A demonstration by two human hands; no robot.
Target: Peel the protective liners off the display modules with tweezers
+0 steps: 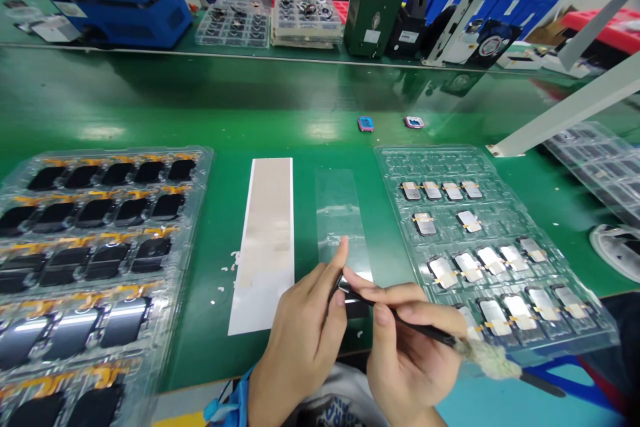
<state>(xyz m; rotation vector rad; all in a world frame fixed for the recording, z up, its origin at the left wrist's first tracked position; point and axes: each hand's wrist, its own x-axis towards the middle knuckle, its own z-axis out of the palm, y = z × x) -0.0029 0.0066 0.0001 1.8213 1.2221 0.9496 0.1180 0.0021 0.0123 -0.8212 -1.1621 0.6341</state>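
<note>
My left hand is closed, thumb and fingers pinching a small dark flat piece that is mostly hidden by the fingers. My right hand grips a slim black hand tool, its rear wrapped in pale material. The tool's tip meets the dark piece between my fingertips. Beneath the hands lies a clear film strip, with a black patch near its lower end. To the left is a long white-edged beige sheet.
A clear tray of black screens with orange flex strips stands left. Another clear tray holds silver-backed modules on the right. Two small watch-like cases lie behind. A white metal post slants at right; a shelf edge crosses the back.
</note>
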